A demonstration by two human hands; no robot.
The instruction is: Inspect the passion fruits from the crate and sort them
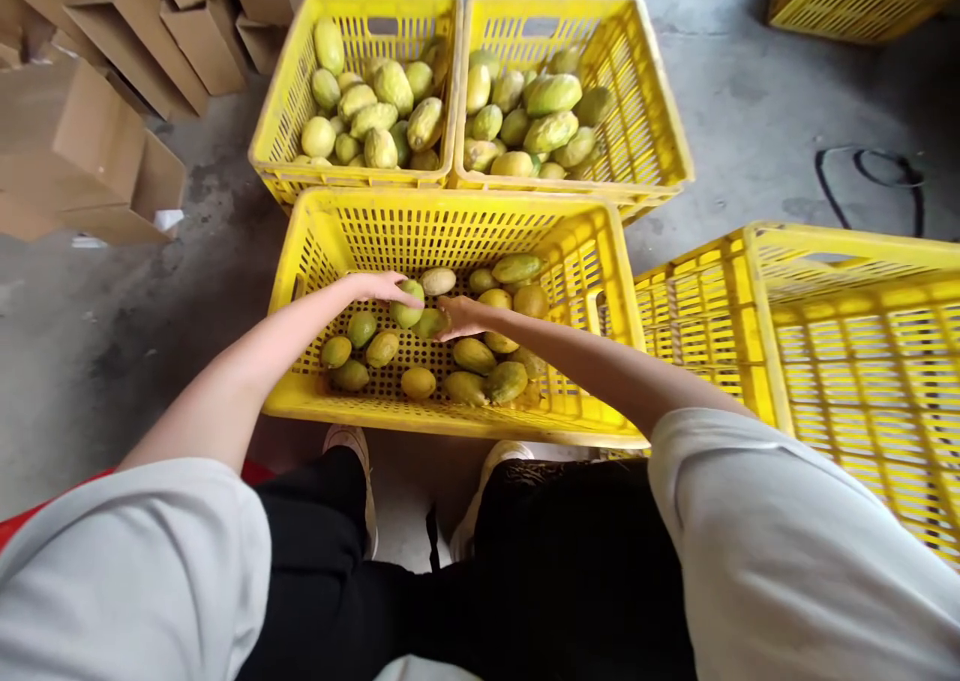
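One green fruit [407, 304] is in the grasp of the left hand [386, 289] in the head view, towards ten o'clock from the middle of the near crate [420, 418]. Just beside it, the right hand [463, 316] touches the right end of a second fruit [428, 324]; whether it grips firmly I cannot tell. A pale fruit [439, 281] lies near twelve, loose fruits [382, 349] at eight, and a fuller cluster [475, 355] from one round to five. Beyond, a left fruit crate [337, 173] stands at eleven and a right fruit crate [637, 111] at one; another yellow crate [766, 341] is at three, cardboard boxes [75, 141] at ten. The step in hand looks like handling the fruit piece by piece with both hands. The next move seems to call for a secure wrap of the right hand's fingers, and enough space that the two fruits do not knock together.
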